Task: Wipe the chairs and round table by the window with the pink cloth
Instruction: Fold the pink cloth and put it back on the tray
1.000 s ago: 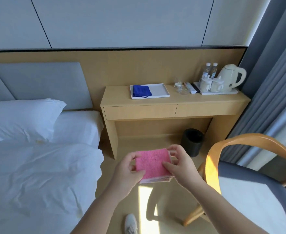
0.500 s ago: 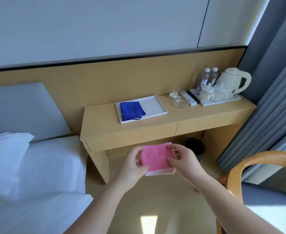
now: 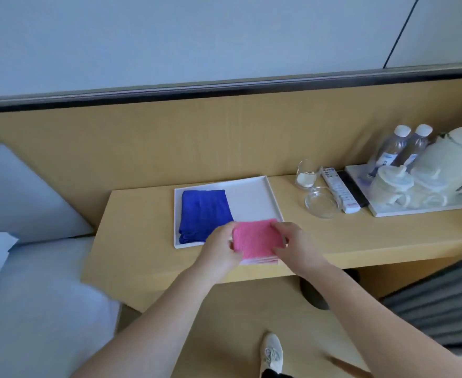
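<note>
A folded pink cloth [image 3: 257, 240] is held flat between both hands over the front right corner of a white tray [image 3: 254, 200] on the wooden desk [image 3: 360, 238]. My left hand [image 3: 220, 248] grips its left edge and my right hand [image 3: 295, 245] grips its right edge. A folded blue cloth [image 3: 203, 214] lies in the tray's left half. No chair and no round table are in view.
On the desk's right stand a glass [image 3: 307, 174], a glass dish [image 3: 322, 205], a remote [image 3: 339, 190], two water bottles [image 3: 404, 148], cups [image 3: 393, 186] and a kettle [image 3: 453, 162] on a second tray. Bed [image 3: 33, 309] at left, black bin [image 3: 314, 293] under the desk, grey curtain [image 3: 442, 296] at right.
I have stepped closer to the desk. Both hands have carried the pink cloth forward from mid-air to over the tray's corner. The wooden chair has dropped out of view.
</note>
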Demonstrator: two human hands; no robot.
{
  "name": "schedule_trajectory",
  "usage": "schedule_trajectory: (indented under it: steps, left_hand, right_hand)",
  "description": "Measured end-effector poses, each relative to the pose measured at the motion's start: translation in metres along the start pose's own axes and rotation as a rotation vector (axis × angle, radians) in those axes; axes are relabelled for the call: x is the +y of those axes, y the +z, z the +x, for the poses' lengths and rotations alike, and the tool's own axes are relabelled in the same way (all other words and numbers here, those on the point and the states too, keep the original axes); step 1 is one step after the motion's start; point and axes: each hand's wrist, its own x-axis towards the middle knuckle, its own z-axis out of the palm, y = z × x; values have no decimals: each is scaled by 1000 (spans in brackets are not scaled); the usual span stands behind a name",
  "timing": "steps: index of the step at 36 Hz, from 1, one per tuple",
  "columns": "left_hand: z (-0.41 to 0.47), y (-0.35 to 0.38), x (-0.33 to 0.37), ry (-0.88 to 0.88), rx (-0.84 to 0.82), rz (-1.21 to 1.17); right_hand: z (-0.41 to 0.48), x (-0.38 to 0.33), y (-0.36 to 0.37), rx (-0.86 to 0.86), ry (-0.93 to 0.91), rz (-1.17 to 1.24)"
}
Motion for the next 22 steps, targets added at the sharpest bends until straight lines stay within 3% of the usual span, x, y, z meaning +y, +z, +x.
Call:
schedule_trajectory:
  steps: [10, 22]
  left_hand:
    - [161, 18, -15, -128, 19, 136]
    - [205, 24, -38, -226, -4, 317]
  right_hand:
    - [185, 52, 0, -203, -82, -208]
    - [236, 60, 22, -335, -115, -487]
